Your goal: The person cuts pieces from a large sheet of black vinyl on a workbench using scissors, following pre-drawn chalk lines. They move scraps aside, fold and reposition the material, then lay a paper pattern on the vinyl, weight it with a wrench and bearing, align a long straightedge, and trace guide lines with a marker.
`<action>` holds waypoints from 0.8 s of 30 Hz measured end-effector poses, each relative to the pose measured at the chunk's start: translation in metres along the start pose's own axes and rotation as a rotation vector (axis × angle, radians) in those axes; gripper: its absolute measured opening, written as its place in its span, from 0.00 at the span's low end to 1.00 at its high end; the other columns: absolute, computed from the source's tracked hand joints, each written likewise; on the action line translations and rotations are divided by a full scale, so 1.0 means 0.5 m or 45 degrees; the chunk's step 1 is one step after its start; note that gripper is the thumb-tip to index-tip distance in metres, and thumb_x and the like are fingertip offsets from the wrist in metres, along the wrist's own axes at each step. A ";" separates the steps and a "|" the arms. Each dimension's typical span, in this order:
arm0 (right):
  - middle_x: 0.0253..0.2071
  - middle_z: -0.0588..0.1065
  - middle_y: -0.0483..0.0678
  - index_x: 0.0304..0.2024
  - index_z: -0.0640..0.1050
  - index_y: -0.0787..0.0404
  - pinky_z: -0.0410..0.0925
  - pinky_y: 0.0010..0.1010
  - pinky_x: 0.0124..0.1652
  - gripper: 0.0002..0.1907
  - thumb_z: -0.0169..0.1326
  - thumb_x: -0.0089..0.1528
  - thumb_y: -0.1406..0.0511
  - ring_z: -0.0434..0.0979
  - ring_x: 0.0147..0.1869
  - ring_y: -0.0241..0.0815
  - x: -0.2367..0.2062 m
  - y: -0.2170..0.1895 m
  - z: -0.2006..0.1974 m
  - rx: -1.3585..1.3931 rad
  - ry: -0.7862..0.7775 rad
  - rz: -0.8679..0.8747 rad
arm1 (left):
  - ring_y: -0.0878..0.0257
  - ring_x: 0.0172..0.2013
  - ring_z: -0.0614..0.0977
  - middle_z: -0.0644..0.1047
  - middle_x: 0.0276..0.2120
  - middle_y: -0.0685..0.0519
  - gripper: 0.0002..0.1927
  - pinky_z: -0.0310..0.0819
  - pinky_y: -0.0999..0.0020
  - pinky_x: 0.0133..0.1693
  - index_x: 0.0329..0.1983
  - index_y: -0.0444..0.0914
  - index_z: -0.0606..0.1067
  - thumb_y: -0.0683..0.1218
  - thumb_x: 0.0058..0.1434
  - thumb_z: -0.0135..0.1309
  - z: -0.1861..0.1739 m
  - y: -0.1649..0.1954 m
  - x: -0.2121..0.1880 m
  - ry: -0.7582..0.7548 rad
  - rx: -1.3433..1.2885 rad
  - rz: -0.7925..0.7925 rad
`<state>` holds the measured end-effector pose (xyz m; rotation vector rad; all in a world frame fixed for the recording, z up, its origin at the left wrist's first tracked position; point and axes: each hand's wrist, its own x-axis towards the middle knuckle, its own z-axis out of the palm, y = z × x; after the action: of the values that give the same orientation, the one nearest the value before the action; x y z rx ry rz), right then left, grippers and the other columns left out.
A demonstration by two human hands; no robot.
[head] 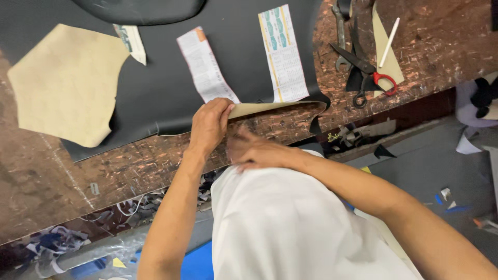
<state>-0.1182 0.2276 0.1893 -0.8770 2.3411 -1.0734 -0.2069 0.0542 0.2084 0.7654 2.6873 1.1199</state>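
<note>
We find a large black leather sheet (171, 78) spread over the worn brown workbench (62, 171), its near edge running close to the bench's front edge. The left hand (209, 126) is closed on that near edge, thumb and fingers pinching a folded-back flap (275, 108) whose tan underside shows as a narrow strip running toward the right. The right hand (255, 150) lies just beside it at the bench's front edge, blurred; we cannot tell how far it is open or whether it holds anything.

On the sheet lie a tan pattern piece (65, 83) toward the left end of the bench and two printed paper strips (282, 52) near its middle. Black scissors with one red handle loop (363, 70) rest toward the right back corner beside a tan wedge (386, 57) and a white marker (389, 35). Offcuts litter the floor below.

Our judgement on handling: the pinch should stay close to the fold line so the flap turns evenly, with the other hand pressing the sheet flat against the bench to stop it sliding and shifting the pattern and papers.
</note>
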 end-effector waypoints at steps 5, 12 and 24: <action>0.34 0.84 0.49 0.38 0.85 0.61 0.74 0.33 0.41 0.14 0.55 0.67 0.58 0.84 0.36 0.37 -0.007 -0.045 -0.007 0.847 -0.090 0.338 | 0.45 0.44 0.80 0.80 0.41 0.46 0.06 0.72 0.54 0.46 0.41 0.35 0.78 0.43 0.67 0.55 -0.007 0.006 -0.019 -0.190 -0.087 0.001; 0.38 0.81 0.46 0.43 0.83 0.62 0.71 0.30 0.38 0.07 0.58 0.67 0.65 0.79 0.38 0.37 -0.180 0.051 -0.063 0.374 0.892 0.811 | 0.49 0.58 0.76 0.77 0.55 0.48 0.10 0.67 0.51 0.60 0.49 0.38 0.79 0.44 0.66 0.56 0.066 0.018 -0.075 -0.053 0.034 0.052; 0.28 0.75 0.42 0.60 0.75 0.63 0.65 0.24 0.32 0.20 0.59 0.65 0.68 0.71 0.30 0.30 -0.328 0.183 -0.036 0.799 1.101 0.999 | 0.51 0.76 0.52 0.55 0.77 0.46 0.28 0.39 0.40 0.73 0.77 0.44 0.60 0.49 0.74 0.46 0.216 -0.002 -0.057 -0.162 0.365 0.125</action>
<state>-0.0458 0.3964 0.1469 0.8289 2.2700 -1.8158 -0.1498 0.1075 0.1284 0.9850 2.7588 0.6815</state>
